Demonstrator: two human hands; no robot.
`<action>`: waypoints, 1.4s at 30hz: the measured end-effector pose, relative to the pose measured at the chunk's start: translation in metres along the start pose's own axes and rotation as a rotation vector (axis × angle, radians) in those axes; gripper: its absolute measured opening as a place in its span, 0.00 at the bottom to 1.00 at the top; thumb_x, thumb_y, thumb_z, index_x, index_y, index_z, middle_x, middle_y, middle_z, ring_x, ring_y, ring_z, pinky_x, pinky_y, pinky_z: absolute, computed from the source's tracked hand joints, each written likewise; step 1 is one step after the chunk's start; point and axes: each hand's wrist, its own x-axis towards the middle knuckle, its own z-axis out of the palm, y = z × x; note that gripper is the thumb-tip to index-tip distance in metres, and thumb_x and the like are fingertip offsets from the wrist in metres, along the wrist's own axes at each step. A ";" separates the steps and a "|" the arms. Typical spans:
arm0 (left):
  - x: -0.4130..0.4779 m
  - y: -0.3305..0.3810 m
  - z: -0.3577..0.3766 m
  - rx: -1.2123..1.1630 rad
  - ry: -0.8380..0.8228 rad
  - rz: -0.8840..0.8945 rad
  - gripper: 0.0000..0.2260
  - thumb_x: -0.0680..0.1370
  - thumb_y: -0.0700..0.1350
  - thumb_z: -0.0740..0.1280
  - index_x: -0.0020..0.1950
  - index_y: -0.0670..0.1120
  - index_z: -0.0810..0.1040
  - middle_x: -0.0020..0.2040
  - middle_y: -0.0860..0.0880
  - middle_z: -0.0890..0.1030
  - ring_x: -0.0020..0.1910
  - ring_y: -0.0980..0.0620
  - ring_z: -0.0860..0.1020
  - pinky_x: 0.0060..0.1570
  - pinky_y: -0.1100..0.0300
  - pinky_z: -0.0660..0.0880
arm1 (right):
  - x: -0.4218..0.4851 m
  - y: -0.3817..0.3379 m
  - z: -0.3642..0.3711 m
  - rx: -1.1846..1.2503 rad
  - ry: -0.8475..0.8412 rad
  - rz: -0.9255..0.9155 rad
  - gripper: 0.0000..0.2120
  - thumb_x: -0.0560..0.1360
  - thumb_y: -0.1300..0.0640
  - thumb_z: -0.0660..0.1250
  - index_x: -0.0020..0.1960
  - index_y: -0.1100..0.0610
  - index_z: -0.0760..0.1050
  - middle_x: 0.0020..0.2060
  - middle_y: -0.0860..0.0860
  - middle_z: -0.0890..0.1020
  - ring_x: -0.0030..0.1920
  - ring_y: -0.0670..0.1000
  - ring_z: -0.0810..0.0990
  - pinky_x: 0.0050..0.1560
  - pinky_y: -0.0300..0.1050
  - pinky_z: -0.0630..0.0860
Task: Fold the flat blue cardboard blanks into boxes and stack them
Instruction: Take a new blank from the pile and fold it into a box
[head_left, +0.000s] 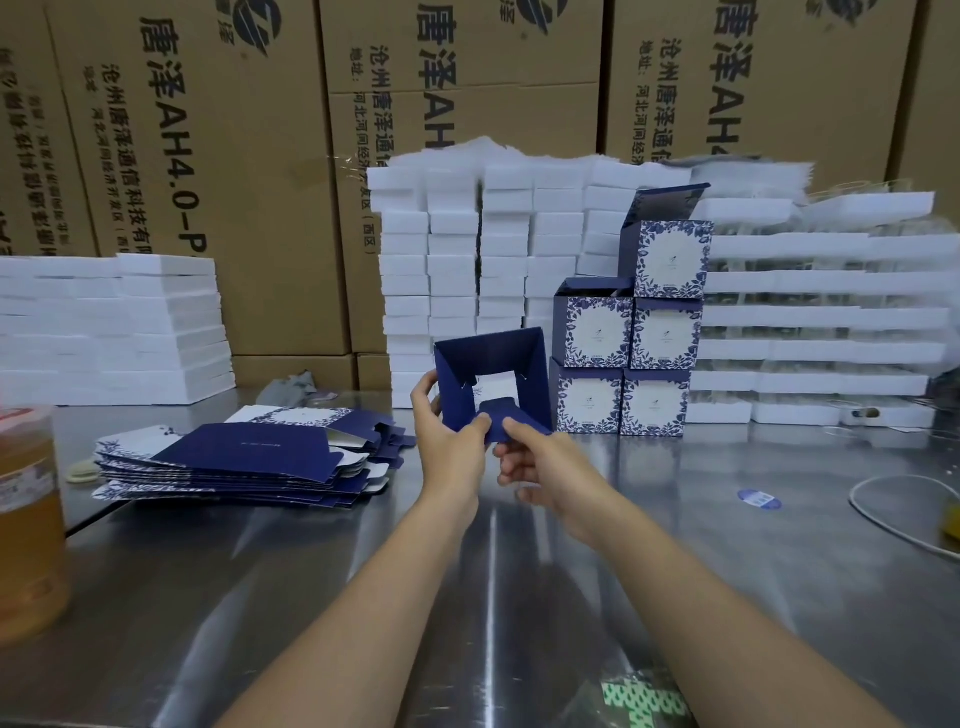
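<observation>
Rearmost, wall of big brown corrugated cartons w/ black print, filling whole bkgd. Below that, shiny steel bench across entire fg, streaked w/ reflections. Against cartons, on bench, stacks of white foam slabs: low stack far L, tall block at ctr, wider tiers at R. In front of ctr/R foam, five folded blue-and-white floral boxes stacked 2-2-1, touching each other, top one on R column w/ lid flap standing open. On bench at L, fanned pile of flat blue cardboard blanks, lying flat, well apart from stacked boxes. At far L edge, amber translucent jar, upright, partly cut off by frame. Mid-frame, held up off bench just L of stacked boxes: half-folded dark-blue box, open end toward camera, side flaps splayed outward, pale patch visible thru opening, small bottom flap bent inward. Left hand grip clenched on box's lower-L wall, thumb on front near bottom flap, fingers wrapped behind. Right hand grip pinching bottom flap w/ thumb on top, other fingers curled beneath. Both forearms bare, reaching fwd over bench. At R, thin white cable looped on bench; near it, round blue-and-white sticker lying flat on surface.
</observation>
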 end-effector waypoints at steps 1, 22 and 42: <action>0.000 0.000 0.001 0.007 -0.011 0.008 0.32 0.78 0.31 0.70 0.67 0.65 0.69 0.66 0.52 0.79 0.57 0.52 0.84 0.57 0.53 0.84 | 0.001 0.000 0.003 0.078 0.032 -0.017 0.17 0.82 0.47 0.68 0.43 0.58 0.83 0.30 0.50 0.79 0.30 0.48 0.81 0.31 0.39 0.70; -0.014 0.007 0.013 0.312 -0.337 -0.260 0.17 0.82 0.47 0.61 0.33 0.48 0.71 0.29 0.49 0.71 0.28 0.55 0.71 0.38 0.55 0.67 | -0.002 -0.010 -0.004 0.131 0.075 -0.123 0.15 0.75 0.54 0.65 0.30 0.54 0.74 0.25 0.52 0.71 0.25 0.48 0.68 0.25 0.38 0.64; -0.019 0.013 0.014 0.389 -0.301 -0.249 0.14 0.84 0.44 0.54 0.37 0.49 0.62 0.29 0.51 0.64 0.28 0.52 0.68 0.39 0.53 0.63 | 0.002 -0.012 -0.006 0.158 0.262 -0.049 0.10 0.78 0.55 0.57 0.37 0.54 0.66 0.24 0.46 0.68 0.22 0.48 0.66 0.30 0.45 0.60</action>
